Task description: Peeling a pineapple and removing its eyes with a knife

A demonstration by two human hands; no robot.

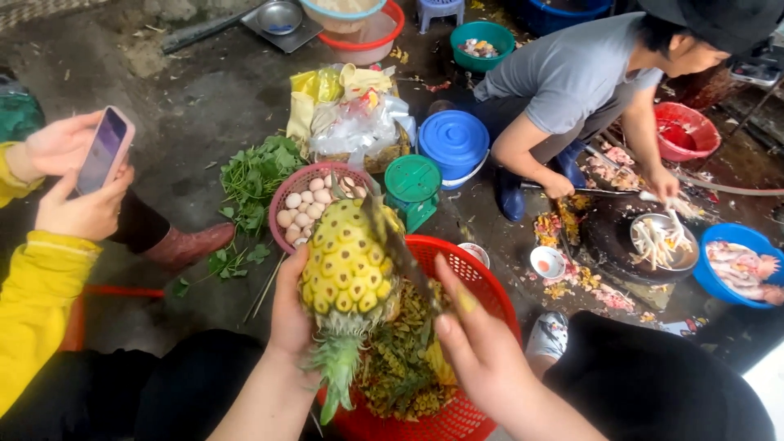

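Pineapple, yellow, partly peeled and still carrying its green crown (347,273), is held crown-down over a red plastic mesh basket (482,286) that is heaped with peelings. The left hand (290,314) is closed around the fruit's left flank, the fingers curled behind it and the thumb lying along the near side. The right hand (478,347) is closed on the handle of a long dark-bladed knife (396,245); the blade runs up and away from the fingertips and is laid against the fruit's right side, on the side opposite the left fingers.

Beyond the left fingers a pink plastic basket of pale eggs (306,204) can be seen, with loose green herbs (253,180) to its left. Past the knife tip a green lidded tub (412,184) and a blue lidded bucket (453,143) are set close together. Well away to the left, a phone is held in the hands of a person in yellow sleeves (37,286); far beyond the right fingers, another person in a grey shirt (572,73) is crouched over a metal bowl.

A slip is judged the main risk: the peeled flesh is probably wet, so the fruit could be turned or dropped under the left fingers. If the blade were driven through too hard, it could be carried round toward those fingers, since the fruit is supported only by that grip and not by any surface.
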